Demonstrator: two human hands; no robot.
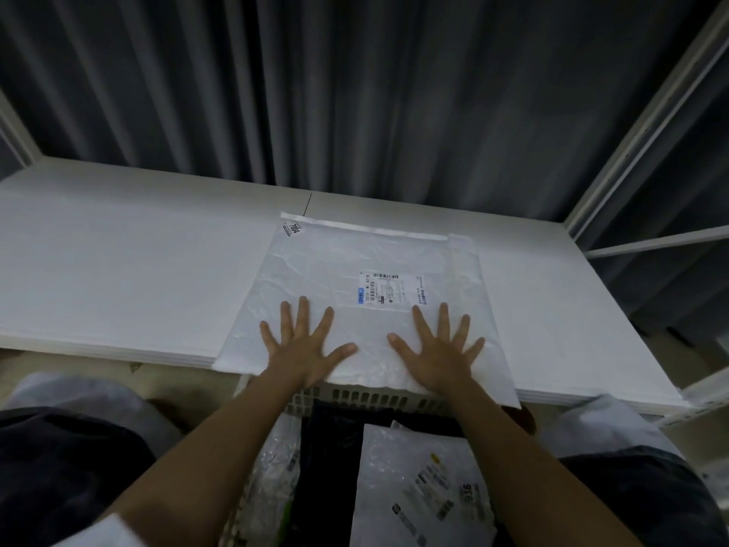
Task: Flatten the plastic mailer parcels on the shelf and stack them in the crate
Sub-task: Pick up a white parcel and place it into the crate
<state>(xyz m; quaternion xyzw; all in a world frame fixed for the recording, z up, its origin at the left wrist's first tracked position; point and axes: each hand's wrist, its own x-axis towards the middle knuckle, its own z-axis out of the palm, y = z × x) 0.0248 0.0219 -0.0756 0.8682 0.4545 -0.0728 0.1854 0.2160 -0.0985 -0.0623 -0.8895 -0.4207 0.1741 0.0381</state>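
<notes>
A white plastic mailer (pixel 355 262) with a shipping label lies flat on the white shelf (pixel 130 270), its near edge hanging over the shelf front. My left hand (pixel 303 345) and my right hand (pixel 438 349) press down on its near half, fingers spread and straight, side by side. Below the shelf edge stands a pale slotted crate (pixel 374 398). Inside it lie a white bubble mailer (pixel 418 487) with labels, a black parcel (pixel 331 459) and a clear bubble-wrap parcel (pixel 276 479).
Dark pleated curtains (pixel 355 92) hang behind the shelf. A white shelf-frame upright (pixel 647 120) rises at the right. Pale bags (pixel 79 396) sit on the floor at left and right of the crate, partly behind my dark sleeves.
</notes>
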